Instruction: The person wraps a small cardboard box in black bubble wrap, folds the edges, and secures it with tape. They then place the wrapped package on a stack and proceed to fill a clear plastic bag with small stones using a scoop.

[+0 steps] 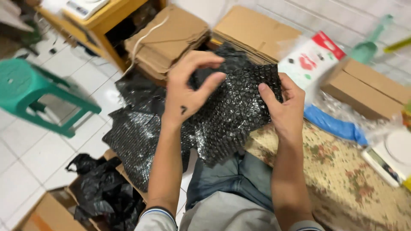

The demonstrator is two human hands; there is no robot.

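Black bubble wrap (231, 111) held up over the lap, between both hands, with more sheets trailing to the floor on the left. Left hand (188, 92) above the top edge, thumb and fingers narrowed to a pinch, apparently to part or fold a layer. Right hand (284, 109) clamped on the right edge, thumb pressed flat on the bubbles, likely to keep the sheet taut. Nearby: one green stool (30, 94), one blue bag (334, 124), one flowered mat (351, 179), one stack of flat cardboard (167, 38), one closed box (368, 87).
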